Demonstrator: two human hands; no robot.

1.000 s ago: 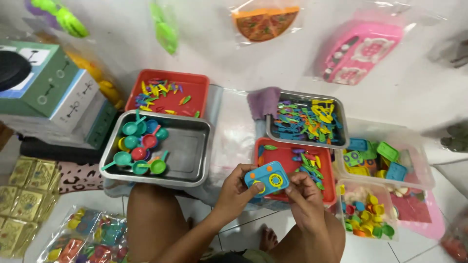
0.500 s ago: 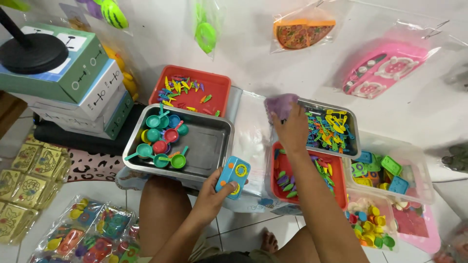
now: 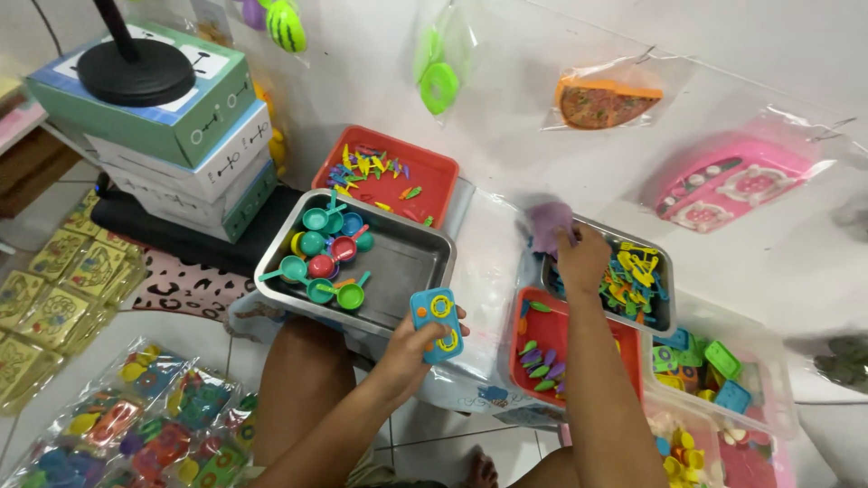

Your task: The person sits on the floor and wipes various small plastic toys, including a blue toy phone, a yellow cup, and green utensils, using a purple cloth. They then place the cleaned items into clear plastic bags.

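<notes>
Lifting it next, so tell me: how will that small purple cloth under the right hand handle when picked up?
The small purple cloth looks crumpled under the right hand, so it is probably floppy and will droop. It seems thin, so likely light. Draped at the corner of the metal tray, it might drag small plastic pieces along.

Bare grey floor in the steel tray (image 3: 398, 262) right of the toy pans (image 3: 327, 253) gives room. Red tray (image 3: 579, 348) w/ pieces crowds right side; stacked boxes (image 3: 172, 145) block far left.
</notes>
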